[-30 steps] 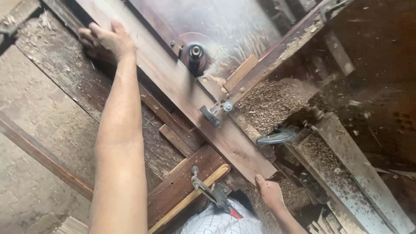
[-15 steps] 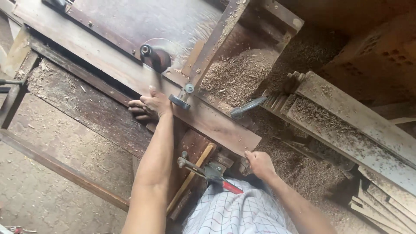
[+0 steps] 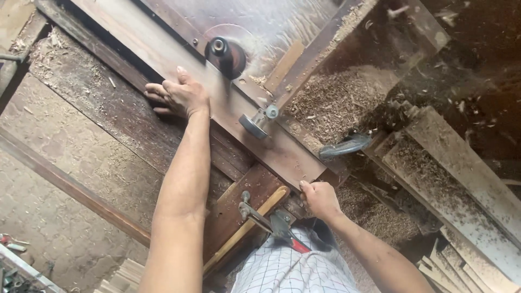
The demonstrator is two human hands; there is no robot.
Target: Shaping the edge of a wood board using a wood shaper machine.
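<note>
A long reddish-brown wooden board point(image 3: 163, 54) lies diagonally on a saw table, running from upper left to lower right. My left hand point(image 3: 178, 95) rests flat on its left edge, fingers spread along the wood, close to the round spinning cutter point(image 3: 223, 50). My right hand point(image 3: 320, 198) grips the board's near end at the lower right. A metal clamp knob point(image 3: 259, 120) sits beside the board between my two hands.
Sawdust point(image 3: 331, 97) is heaped to the right of the board. Dusty planks point(image 3: 461, 179) lie stacked on the right. A metal tool with a red tip point(image 3: 271, 220) lies near my waist, beside a pale wooden handle point(image 3: 247, 228). Paved floor point(image 3: 49, 217) shows at left.
The view has shifted. My left hand has moved along the board's edge and now rests flat near the cutter. My right hand stays at the board's near end.
</note>
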